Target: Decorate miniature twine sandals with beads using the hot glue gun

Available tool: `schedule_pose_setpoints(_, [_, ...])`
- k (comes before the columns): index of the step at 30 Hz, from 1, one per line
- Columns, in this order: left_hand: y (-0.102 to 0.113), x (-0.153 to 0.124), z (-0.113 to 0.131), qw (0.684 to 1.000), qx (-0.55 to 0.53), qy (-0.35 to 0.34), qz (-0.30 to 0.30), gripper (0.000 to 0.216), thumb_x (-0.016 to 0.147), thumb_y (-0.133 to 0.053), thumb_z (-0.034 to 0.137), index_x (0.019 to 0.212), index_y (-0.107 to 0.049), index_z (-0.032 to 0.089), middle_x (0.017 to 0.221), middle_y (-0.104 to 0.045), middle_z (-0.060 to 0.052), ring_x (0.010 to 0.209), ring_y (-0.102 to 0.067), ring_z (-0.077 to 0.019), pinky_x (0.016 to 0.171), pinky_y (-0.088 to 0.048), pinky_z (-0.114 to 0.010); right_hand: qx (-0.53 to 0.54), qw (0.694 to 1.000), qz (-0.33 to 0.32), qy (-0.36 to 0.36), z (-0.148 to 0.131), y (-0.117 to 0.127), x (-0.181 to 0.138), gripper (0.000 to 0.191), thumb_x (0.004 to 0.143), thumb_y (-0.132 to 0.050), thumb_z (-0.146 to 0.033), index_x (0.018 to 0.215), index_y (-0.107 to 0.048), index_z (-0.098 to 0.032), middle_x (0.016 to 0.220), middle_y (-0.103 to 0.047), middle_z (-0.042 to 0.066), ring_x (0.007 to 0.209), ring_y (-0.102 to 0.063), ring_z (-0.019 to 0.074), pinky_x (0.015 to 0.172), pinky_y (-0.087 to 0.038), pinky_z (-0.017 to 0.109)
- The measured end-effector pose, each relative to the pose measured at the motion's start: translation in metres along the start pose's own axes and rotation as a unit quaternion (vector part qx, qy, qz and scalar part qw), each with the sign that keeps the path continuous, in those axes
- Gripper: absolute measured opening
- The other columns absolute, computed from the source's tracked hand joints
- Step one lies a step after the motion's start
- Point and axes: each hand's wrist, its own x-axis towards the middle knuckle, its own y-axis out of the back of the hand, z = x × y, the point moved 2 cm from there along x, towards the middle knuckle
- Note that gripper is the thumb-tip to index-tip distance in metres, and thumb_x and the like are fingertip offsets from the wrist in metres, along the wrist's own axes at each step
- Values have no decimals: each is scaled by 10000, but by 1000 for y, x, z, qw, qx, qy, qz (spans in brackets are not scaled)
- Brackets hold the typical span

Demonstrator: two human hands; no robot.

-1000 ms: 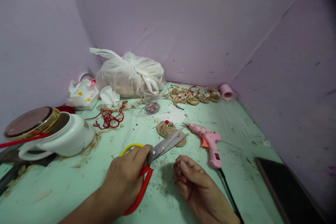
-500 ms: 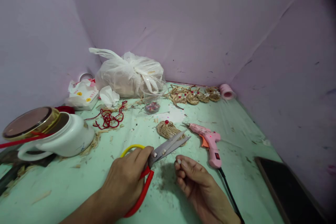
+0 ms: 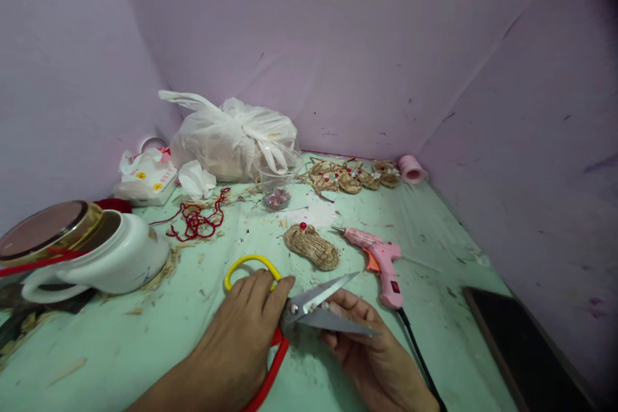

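My left hand [image 3: 241, 335] grips the scissors [image 3: 313, 309], which have one yellow loop and one red loop, low in the middle. Their blades stand apart and point right. My right hand [image 3: 367, 354] lies just beyond them with fingers curled, pinching a tiny pale thing between the blades that I cannot make out. A small woven jute slipper [image 3: 311, 246] with a red bead lies on the mint-green table [image 3: 145, 347] just beyond the blades. A pink glue gun [image 3: 379, 261] rests to its right, its black cord running past my right wrist.
A white pot [image 3: 111, 257] with a gold lid lies tipped at the left. Red thread [image 3: 196, 222], a clear cup of beads [image 3: 277, 183], a white plastic bag [image 3: 232, 138], more jute slippers [image 3: 350, 177] and a pink spool [image 3: 410, 168] sit at the back. A dark slab [image 3: 521, 354] lies at right.
The scissors have swung down toward me and their blades have parted. My right hand has moved up to the blades, fingers now between them. The view shifted slightly.
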Motion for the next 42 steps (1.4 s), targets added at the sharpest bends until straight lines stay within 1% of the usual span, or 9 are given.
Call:
schedule_pose_setpoints(4, [0,-1,0,999,-35,-13,-16,703,676,-391,9,1323,-216,219,1217,-404,-131,1133,-367,-267,933,-353,-469,-15,1000,-1,-7,-2,-2,-2,219,494,-820,-183,641,-679,-103,548,-619,9,431,-478,45,433,-390,143])
schedule_pose_setpoints(9, [-2,-3,0,999,-40,-11,-26,770,633,-405,-5,1336,-199,230,1279,-365,-121,1196,-308,-270,971,-318,-472,-32,999,-11,-14,-1,-1,-3,223,521,-815,-237,615,-671,-95,503,-589,2,415,-462,39,426,-370,138])
schedule_pose_setpoints(16, [1,-2,2,998,-28,-8,-50,724,647,-412,12,1315,-237,229,1210,-430,-115,1102,-395,-268,926,-359,-468,-58,998,2,8,2,1,-1,218,513,-817,-238,605,-674,-102,510,-588,2,428,-462,45,434,-356,145])
schedule_pose_setpoints(23, [-4,0,5,999,7,5,-39,567,706,-362,-3,1231,-335,208,1104,-504,-112,971,-480,-251,843,-421,-440,-27,1000,-3,8,0,-6,-3,187,490,-808,-195,567,-669,-97,472,-566,-3,409,-449,45,425,-354,145])
schedule_pose_setpoints(28, [-2,-2,7,999,22,17,-40,578,725,-352,-10,1243,-297,239,1074,-529,-80,962,-497,-229,845,-429,-412,-31,999,4,20,-2,-5,-4,160,458,-790,-115,563,-670,-112,473,-580,-2,424,-472,56,446,-361,149])
schedule_pose_setpoints(32, [2,-5,7,999,33,8,-30,616,715,-355,-18,1270,-262,231,1095,-525,-75,1008,-484,-217,889,-400,-388,-48,998,19,31,-2,-3,-4,161,450,-791,-132,525,-649,-123,441,-567,-4,427,-470,67,451,-358,158])
schedule_pose_setpoints(38, [7,-3,4,996,12,-10,-91,544,711,-383,13,1212,-359,223,945,-583,-64,787,-555,-192,701,-473,-323,-45,998,18,45,-1,-1,-5,184,464,-808,-185,557,-660,-127,499,-592,4,463,-508,85,486,-391,177])
schedule_pose_setpoints(40, [12,0,2,996,-37,2,-85,481,725,-384,29,1162,-410,229,885,-587,-43,755,-557,-173,681,-471,-284,-30,999,8,37,-1,0,-4,181,486,-810,-193,559,-657,-131,500,-584,-4,460,-506,77,484,-392,171])
schedule_pose_setpoints(42, [17,2,-2,995,-80,24,-55,437,749,-369,48,1143,-429,227,856,-583,-37,749,-555,-168,676,-470,-272,-13,1000,12,18,-1,1,-2,188,496,-813,-183,598,-663,-133,537,-594,-8,461,-497,61,477,-388,158])
